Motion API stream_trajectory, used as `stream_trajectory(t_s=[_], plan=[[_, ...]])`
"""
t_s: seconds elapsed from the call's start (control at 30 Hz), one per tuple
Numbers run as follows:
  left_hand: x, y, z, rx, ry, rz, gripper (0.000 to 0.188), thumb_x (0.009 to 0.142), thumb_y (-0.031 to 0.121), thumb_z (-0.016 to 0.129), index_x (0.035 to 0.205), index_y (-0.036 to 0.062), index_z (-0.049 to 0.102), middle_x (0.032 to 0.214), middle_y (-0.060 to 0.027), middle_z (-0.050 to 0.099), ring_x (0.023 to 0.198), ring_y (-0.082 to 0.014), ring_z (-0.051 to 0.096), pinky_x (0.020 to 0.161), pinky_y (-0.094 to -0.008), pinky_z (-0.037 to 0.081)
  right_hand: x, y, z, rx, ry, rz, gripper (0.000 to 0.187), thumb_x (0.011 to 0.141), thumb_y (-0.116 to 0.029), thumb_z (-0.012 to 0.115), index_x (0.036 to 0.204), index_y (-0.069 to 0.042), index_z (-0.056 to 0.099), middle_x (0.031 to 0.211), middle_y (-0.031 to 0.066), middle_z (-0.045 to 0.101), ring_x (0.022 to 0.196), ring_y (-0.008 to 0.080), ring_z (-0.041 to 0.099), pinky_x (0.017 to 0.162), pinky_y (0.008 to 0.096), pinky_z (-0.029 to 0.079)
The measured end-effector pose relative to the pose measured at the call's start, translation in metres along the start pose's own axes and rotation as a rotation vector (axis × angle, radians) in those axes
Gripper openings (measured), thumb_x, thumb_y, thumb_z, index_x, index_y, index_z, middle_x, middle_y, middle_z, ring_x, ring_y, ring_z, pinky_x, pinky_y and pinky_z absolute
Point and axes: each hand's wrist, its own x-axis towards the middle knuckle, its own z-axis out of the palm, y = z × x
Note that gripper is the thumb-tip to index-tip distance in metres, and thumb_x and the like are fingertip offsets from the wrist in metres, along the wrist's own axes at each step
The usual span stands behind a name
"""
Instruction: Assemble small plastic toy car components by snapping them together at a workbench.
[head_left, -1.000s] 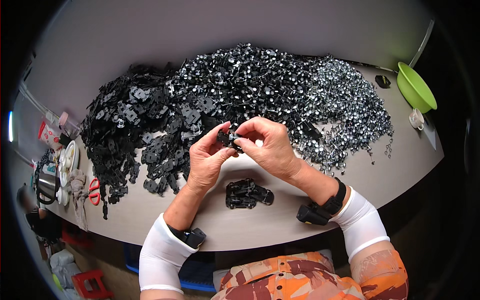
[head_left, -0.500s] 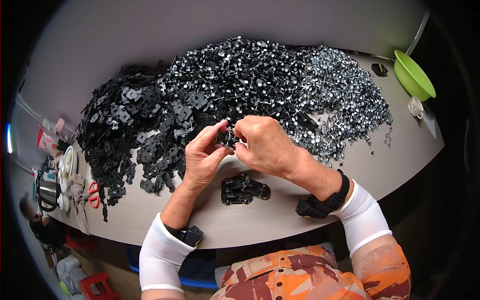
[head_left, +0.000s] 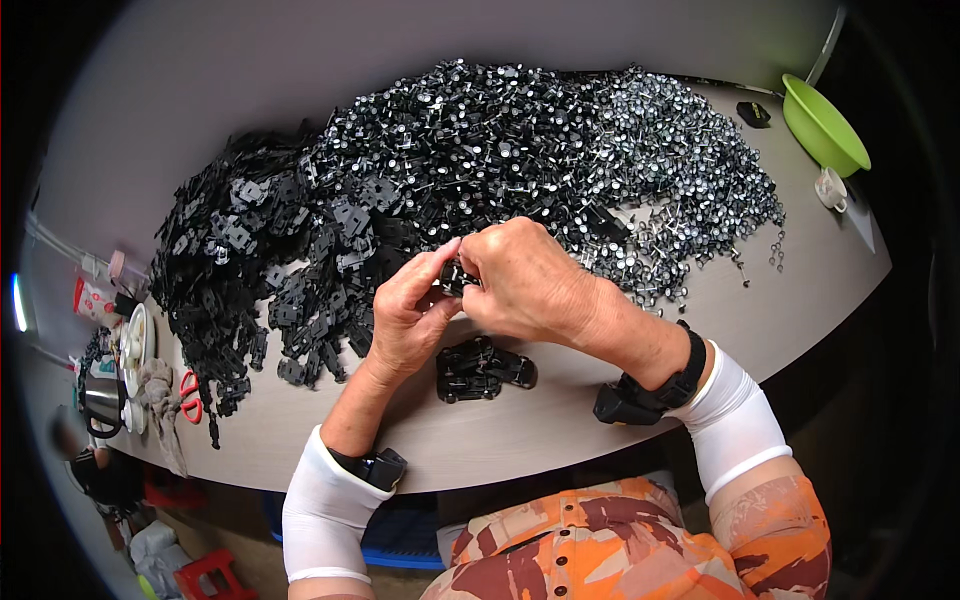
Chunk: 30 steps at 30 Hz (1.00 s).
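Though partly hidden by fingers, small blk part (head_left: pixel 455 278) in L hand (head_left: pixel 405 318) & R hand (head_left: pixel 528 282) pinch, details unclear.

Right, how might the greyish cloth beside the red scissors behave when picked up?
The greyish cloth would probably be floppy: it lies in loose, crumpled folds. Lifted by one end, it may trail, being long and narrow.

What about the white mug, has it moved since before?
No. The white mug sits in the same place against the right corner of the table, just in front of the green bowl.
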Motion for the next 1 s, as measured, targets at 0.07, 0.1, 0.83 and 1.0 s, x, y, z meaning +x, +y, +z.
stream_trajectory(t_s=[0.07, 0.1, 0.83, 1.0], plan=[[0.002, -0.001, 0.003, -0.079, 0.084, -0.003, 0.062, 0.073, -0.015, 0.062, 0.131, 0.0039, 0.053, 0.104, -0.0056, 0.060, 0.079, -0.0077, 0.058, 0.067, -0.0212, 0.050, -0.001, 0.002, 0.003, 0.045, 0.069, -0.023, 0.008, 0.066, -0.001, 0.062, 0.066, 0.005, 0.056, 0.062, 0.0193, 0.059, 0.058, 0.0337, 0.062, 0.053, 0.0401, 0.050], [0.000, -0.002, 0.004, -0.138, 0.110, -0.028, 0.054, 0.078, -0.012, 0.061, 0.130, 0.0006, 0.052, 0.109, -0.0076, 0.062, 0.085, -0.0084, 0.060, 0.070, -0.0222, 0.051, -0.001, 0.001, 0.004, 0.081, 0.119, -0.078, 0.009, 0.067, -0.001, 0.064, 0.066, 0.004, 0.056, 0.063, 0.0178, 0.059, 0.059, 0.0327, 0.062, 0.054, 0.0390, 0.050], [0.000, -0.019, -0.005, -0.639, 0.217, -0.299, 0.023, 0.090, 0.018, 0.065, 0.100, -0.0017, 0.065, 0.089, -0.0079, 0.067, 0.068, -0.0076, 0.058, 0.050, -0.0187, 0.046, 0.011, 0.032, 0.004, 0.449, -0.366, 0.333, 0.011, 0.081, -0.008, 0.064, 0.078, 0.003, 0.065, 0.062, 0.0069, 0.064, 0.053, 0.0106, 0.061, 0.048, 0.0259, 0.047], [0.002, -0.021, -0.018, -0.469, 0.368, -0.425, 0.018, 0.090, 0.014, 0.064, 0.098, -0.0019, 0.066, 0.082, -0.0048, 0.067, 0.063, -0.0067, 0.058, 0.050, -0.0182, 0.044, 0.008, 0.034, -0.017, 0.232, -0.688, 0.292, 0.017, 0.075, -0.008, 0.067, 0.087, 0.006, 0.067, 0.069, 0.0125, 0.068, 0.060, 0.0153, 0.065, 0.057, 0.0295, 0.051]])
